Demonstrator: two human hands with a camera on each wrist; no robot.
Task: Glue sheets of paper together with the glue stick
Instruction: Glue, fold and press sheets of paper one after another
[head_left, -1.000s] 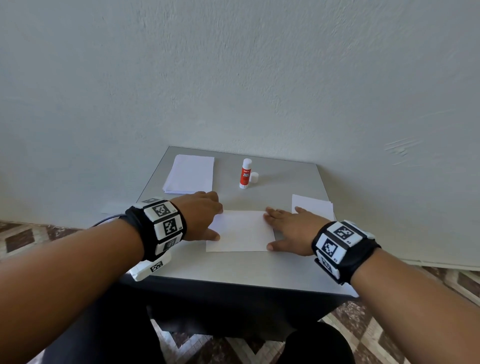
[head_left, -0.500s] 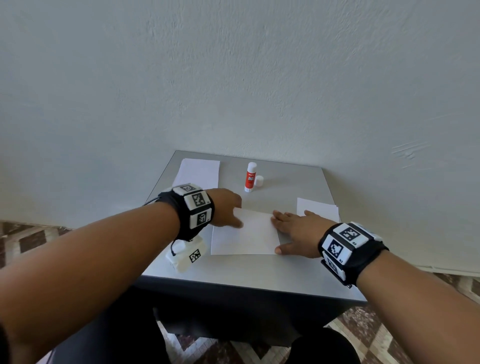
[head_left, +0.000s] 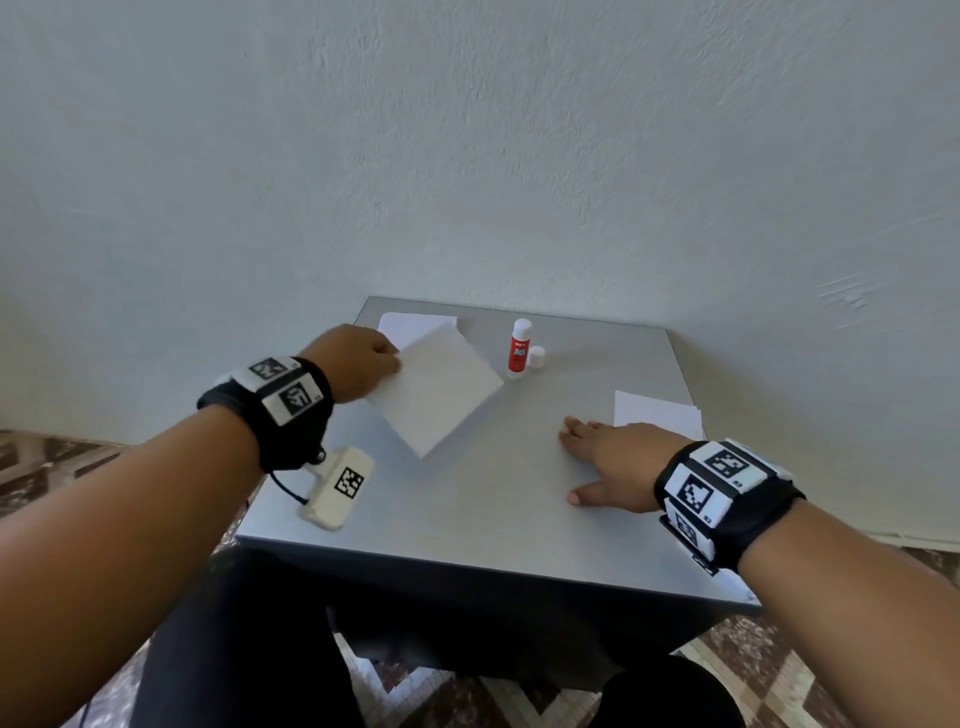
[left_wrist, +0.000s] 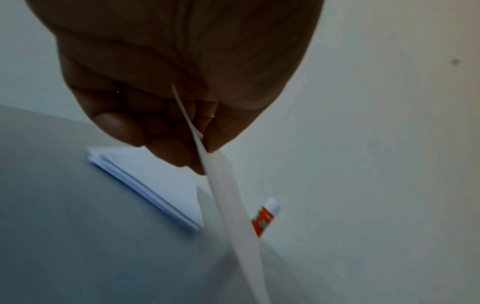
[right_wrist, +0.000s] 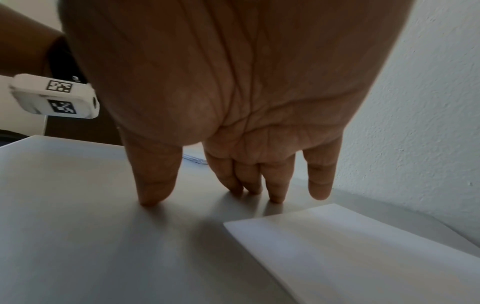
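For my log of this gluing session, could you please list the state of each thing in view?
Left hand: pinches the lifted sheet.
Lifted sheet: off the table, tilted.
Right hand: flat on the table, holding nothing.
Glue stick: upright, uncapped.
Cap: beside the stick.
Left paper stack: lying flat.
Right paper: lying flat.

left hand (head_left: 358, 364): raised, fingers (left_wrist: 166, 156) and thumb curled, pinching a sheet edge
right hand (head_left: 613, 462): flat, palm down, fingers (right_wrist: 153, 185) straight, fingertips on table
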